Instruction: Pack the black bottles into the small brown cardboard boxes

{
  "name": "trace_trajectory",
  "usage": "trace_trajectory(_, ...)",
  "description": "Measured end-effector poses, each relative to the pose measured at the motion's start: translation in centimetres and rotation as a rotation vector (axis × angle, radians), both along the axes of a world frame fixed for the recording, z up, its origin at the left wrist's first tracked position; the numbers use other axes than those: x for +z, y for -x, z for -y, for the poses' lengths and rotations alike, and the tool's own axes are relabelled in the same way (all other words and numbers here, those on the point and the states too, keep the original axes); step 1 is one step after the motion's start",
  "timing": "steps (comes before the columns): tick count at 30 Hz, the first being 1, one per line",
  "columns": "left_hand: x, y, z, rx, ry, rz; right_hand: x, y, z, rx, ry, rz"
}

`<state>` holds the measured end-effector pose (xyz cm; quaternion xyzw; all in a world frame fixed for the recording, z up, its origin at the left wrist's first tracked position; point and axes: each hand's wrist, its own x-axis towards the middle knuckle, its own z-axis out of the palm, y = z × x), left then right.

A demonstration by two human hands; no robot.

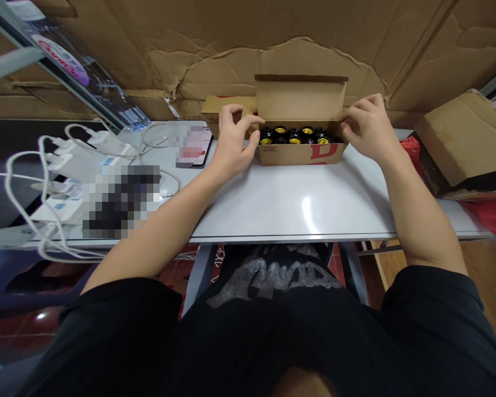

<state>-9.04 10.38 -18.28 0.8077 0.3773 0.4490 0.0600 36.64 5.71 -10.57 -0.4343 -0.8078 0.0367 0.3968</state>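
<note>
An open cardboard box [301, 153] with red print stands on the white table [297, 207], its lid [300, 99] raised upright at the back. Inside, black lamp holders with brass threads [293, 135] stand packed in rows. My left hand [233, 142] grips the box's left end, fingers over the rim and thumb at the front corner. My right hand [367, 127] holds the right end, fingers curled over the wall. A second cardboard box [225, 107] sits behind, partly hidden by the first box and my left hand.
A blurred phone [196, 146] lies left of the box. Further left are white chargers and tangled cables [78, 165] beside a blurred dark object [121, 201]. A red plastic bag [411, 151] and a large cardboard box [465, 138] are on the right, before a cardboard-covered wall [272, 49].
</note>
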Motion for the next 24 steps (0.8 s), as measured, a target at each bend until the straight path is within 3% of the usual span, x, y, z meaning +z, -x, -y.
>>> trace_trajectory(10, -0.2, -2.7, 3.1, -0.077, 0.021, -0.100, 0.8, 0.9, 1.0, -0.002, 0.054, -0.024)
trace_trajectory(14, 0.1, -3.1, 3.3, -0.083, 0.053, -0.128, 1.2, 1.3, 1.4, -0.031, 0.043, 0.030)
trace_trajectory(18, 0.5, -3.5, 3.3, -0.176, 0.087, -0.167, 1.7, 1.7, 1.8, -0.040, 0.046, 0.046)
trace_trajectory(24, 0.9, -3.3, 3.7, -0.226, 0.115, -0.076, 2.5, 2.5, 2.7, -0.022, 0.113, -0.001)
